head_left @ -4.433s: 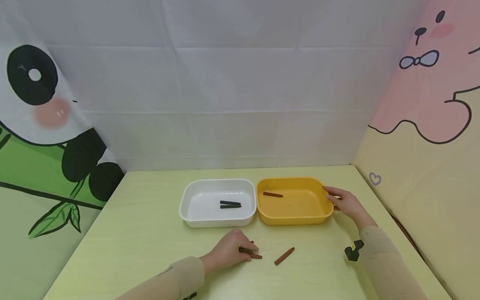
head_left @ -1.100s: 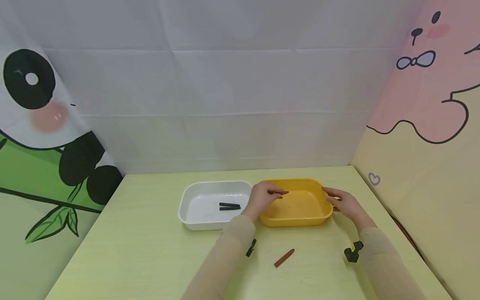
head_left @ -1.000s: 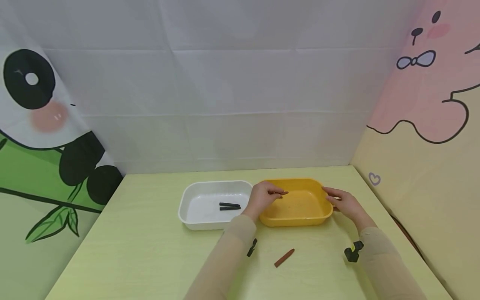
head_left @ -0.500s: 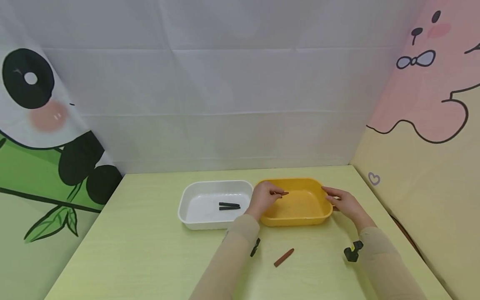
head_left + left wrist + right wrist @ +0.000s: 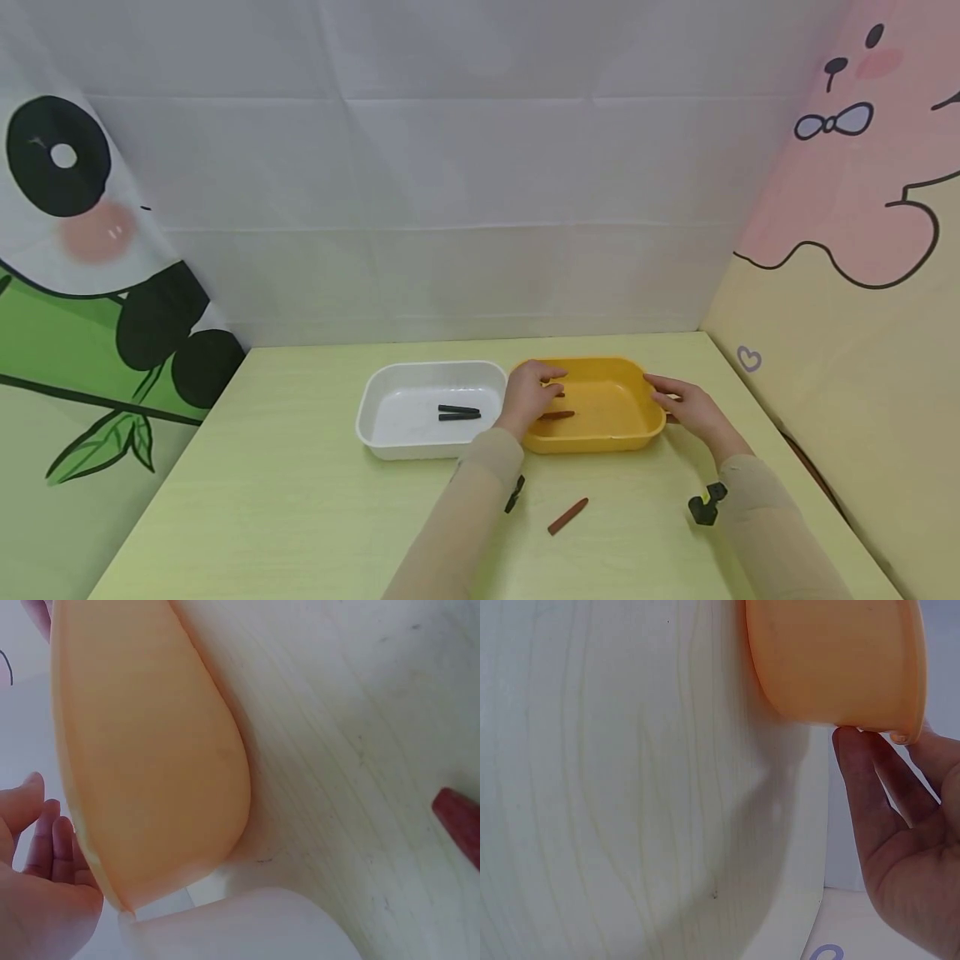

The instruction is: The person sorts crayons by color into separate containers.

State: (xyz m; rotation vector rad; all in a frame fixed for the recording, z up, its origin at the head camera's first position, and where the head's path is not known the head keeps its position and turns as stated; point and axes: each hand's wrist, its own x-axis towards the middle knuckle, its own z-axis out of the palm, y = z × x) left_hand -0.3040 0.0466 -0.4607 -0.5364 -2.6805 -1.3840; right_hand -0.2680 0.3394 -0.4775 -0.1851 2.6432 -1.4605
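Over the left end of the yellow tray (image 5: 600,443), my left hand (image 5: 522,398) has thumb and fingers parted with nothing between them. Just below its fingertips a brown crayon (image 5: 558,414) lies on the tray floor. The end of another brown crayon (image 5: 560,395) shows by the thumb, the rest hidden behind the hand. My right hand (image 5: 693,410) holds the tray's right end by its rim; in the right wrist view its fingers (image 5: 855,769) press the outer wall. A third brown crayon (image 5: 567,517) lies on the table in front of the tray.
A white tray (image 5: 408,452) stands directly left of the yellow one, with two black crayons (image 5: 459,417) inside. The pale table (image 5: 247,500) meets a white cloth backdrop behind and a printed panel on each side.
My left hand has gone from the front of the table to the yellow tray with brown crayons, and in the last half second has let go there. My right hand has stayed put.
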